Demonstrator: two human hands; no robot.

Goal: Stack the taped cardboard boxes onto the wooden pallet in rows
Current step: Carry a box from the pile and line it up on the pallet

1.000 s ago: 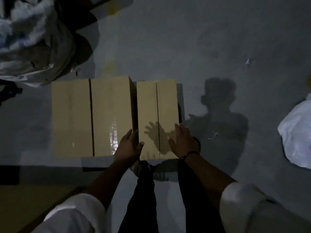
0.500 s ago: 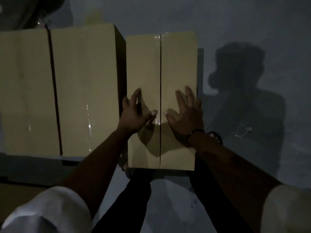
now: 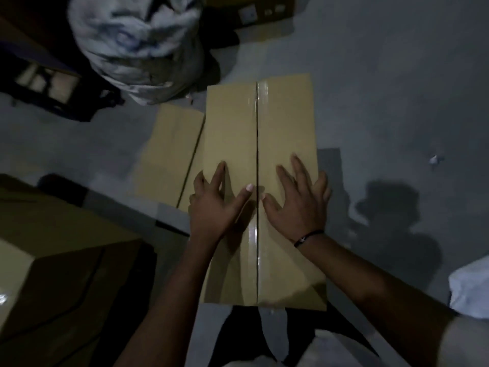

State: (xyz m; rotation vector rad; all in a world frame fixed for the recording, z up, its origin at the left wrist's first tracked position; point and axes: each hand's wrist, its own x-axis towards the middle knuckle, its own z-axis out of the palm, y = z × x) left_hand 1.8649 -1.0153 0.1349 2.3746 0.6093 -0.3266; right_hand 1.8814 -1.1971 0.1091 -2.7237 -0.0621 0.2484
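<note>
The head camera looks down on a taped cardboard box [image 3: 285, 123], long and narrow, with clear tape [image 3: 253, 234] running along its centre seam. Both hands lie on its top. The left hand [image 3: 211, 205] sits at the left edge, and its fingers [image 3: 220, 170] are released and spread, the thumb reaching to the seam. The right hand [image 3: 296, 205] sits just across the seam, its fingers [image 3: 297, 165] also released and splayed flat on the cardboard. A black wristband [image 3: 308, 237] circles the right wrist.

Just left of the left fingers, a second cardboard box [image 3: 172, 154] lies lower on the grey floor [image 3: 383, 88], partly hidden by the first. Beyond the fingers stands a pale stuffed sack [image 3: 137, 43]. Well to their left, nearer the camera, is a larger carton [image 3: 53, 260]. Right of the right fingers, a small scrap [image 3: 434, 159] lies on the floor.
</note>
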